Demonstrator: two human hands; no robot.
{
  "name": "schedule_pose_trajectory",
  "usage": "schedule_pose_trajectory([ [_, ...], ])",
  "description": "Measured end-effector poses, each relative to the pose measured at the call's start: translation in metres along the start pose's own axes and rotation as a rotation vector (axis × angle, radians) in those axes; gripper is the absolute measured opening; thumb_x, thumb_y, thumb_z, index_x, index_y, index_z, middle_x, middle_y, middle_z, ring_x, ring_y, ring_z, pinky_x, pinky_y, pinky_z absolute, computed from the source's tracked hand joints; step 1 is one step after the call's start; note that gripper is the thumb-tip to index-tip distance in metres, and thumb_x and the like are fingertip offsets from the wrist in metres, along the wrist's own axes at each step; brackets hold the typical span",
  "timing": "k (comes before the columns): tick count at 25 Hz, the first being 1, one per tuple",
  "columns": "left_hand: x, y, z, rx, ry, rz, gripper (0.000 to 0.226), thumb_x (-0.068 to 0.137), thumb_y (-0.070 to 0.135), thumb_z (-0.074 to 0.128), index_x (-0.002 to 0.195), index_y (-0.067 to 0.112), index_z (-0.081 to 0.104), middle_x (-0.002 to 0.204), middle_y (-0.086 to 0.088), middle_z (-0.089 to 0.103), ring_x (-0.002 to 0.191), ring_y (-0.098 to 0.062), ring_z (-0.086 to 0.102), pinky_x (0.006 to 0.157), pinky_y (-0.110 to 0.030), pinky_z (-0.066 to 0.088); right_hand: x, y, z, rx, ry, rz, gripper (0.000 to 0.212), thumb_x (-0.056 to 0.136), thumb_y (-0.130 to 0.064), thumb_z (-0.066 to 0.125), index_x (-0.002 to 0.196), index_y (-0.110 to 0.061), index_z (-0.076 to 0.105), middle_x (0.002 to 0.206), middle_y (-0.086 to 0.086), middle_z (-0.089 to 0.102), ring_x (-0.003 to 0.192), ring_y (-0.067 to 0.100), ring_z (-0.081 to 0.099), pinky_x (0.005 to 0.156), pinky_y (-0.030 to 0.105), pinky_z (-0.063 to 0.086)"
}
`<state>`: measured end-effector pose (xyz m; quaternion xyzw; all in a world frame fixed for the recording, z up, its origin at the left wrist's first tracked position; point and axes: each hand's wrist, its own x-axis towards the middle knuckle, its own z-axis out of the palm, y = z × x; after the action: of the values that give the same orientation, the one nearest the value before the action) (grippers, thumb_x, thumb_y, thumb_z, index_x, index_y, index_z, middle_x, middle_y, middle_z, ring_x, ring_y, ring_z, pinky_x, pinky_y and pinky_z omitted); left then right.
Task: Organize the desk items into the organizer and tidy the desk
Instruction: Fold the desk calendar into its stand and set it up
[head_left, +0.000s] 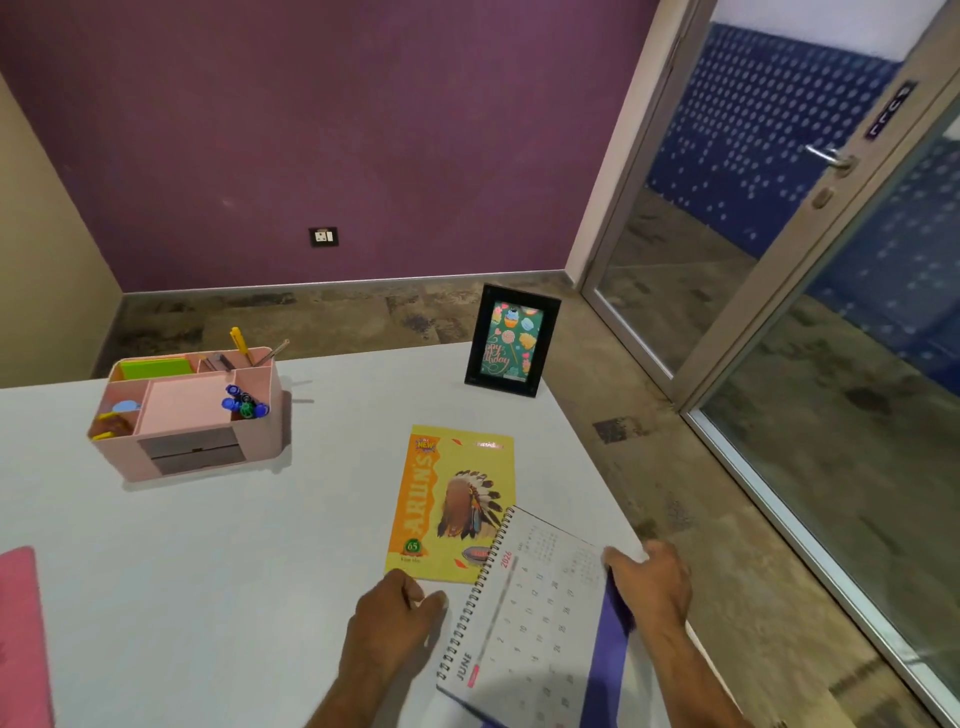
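Observation:
A pink desk organizer (171, 457) stands at the far left of the white desk (218, 571), holding green sticky notes, markers, pens and small items. A yellow notebook (447, 499) lies flat in the middle right. A spiral desk calendar (530, 608) showing June overlaps the notebook's lower right corner. My right hand (652, 582) grips the calendar's right edge. Beside the spiral binding, my left hand (389, 618) rests on the desk with its fingers curled, touching the notebook's lower edge.
A black photo frame (511, 340) stands upright at the desk's far right corner. A pink object (21, 634) lies at the left edge. The desk's right edge drops to the floor beside a glass door (779, 260).

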<state>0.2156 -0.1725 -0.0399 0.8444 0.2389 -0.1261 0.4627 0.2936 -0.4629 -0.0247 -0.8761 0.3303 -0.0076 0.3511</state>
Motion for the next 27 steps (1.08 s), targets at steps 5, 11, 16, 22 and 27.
schedule_pose_trajectory([
  [5, -0.031, 0.006, 0.021, -0.009, -0.102, -0.051, 0.028, 0.074, 0.046, 0.069, 0.079, 0.022, 0.055, 0.084, 0.006, 0.063, 0.078, -0.012, 0.060, 0.064, -0.026, 0.043, -0.050, 0.035, 0.003, 0.045, -0.199, 0.190, 0.064, 0.064, -0.039, 0.081, 0.107, -0.012, 0.043, 0.108, 0.012, 0.060, 0.091, 0.030, 0.061, 0.076, 0.036, 0.054],
  [11, -0.050, 0.012, 0.030, -0.067, -0.158, -0.092, 0.017, 0.072, 0.015, 0.066, 0.064, 0.018, 0.052, 0.071, 0.005, 0.061, 0.065, -0.011, 0.056, 0.057, -0.022, 0.042, -0.062, 0.041, 0.001, 0.030, -0.230, 0.174, 0.057, 0.071, -0.019, 0.083, 0.103, -0.012, 0.036, 0.101, 0.011, 0.058, 0.078, 0.024, 0.057, 0.059, 0.029, 0.048],
  [16, -0.062, 0.018, 0.018, -0.333, -0.209, -0.105, 0.014, 0.080, 0.000, 0.057, 0.084, 0.013, 0.053, 0.074, -0.003, 0.063, 0.058, -0.018, 0.057, 0.050, -0.026, 0.044, -0.077, 0.038, -0.007, 0.178, -0.241, 0.222, 0.075, 0.068, -0.018, 0.086, 0.127, -0.006, 0.041, 0.107, 0.015, 0.062, 0.080, 0.026, 0.061, 0.071, 0.036, 0.054],
  [22, -0.072, 0.021, -0.030, -0.464, -0.167, 0.038, 0.020, 0.089, -0.002, 0.052, 0.098, 0.015, 0.056, 0.091, -0.007, 0.073, 0.063, -0.017, 0.066, 0.058, -0.028, 0.046, -0.118, 0.011, -0.001, 0.374, -0.251, 0.097, 0.073, 0.066, -0.024, 0.088, 0.123, -0.011, 0.045, 0.124, 0.016, 0.059, 0.098, 0.028, 0.062, 0.088, 0.046, 0.054],
  [27, -0.081, 0.022, -0.100, -0.533, -0.072, 0.075, 0.021, 0.091, -0.003, 0.047, 0.101, 0.012, 0.057, 0.100, -0.005, 0.071, 0.080, -0.025, 0.071, 0.059, -0.033, 0.055, -0.178, -0.029, 0.005, 0.273, -0.139, -0.230, 0.067, 0.070, -0.022, 0.086, 0.123, -0.026, 0.045, 0.126, 0.007, 0.050, 0.110, 0.027, 0.054, 0.086, 0.046, 0.052],
])
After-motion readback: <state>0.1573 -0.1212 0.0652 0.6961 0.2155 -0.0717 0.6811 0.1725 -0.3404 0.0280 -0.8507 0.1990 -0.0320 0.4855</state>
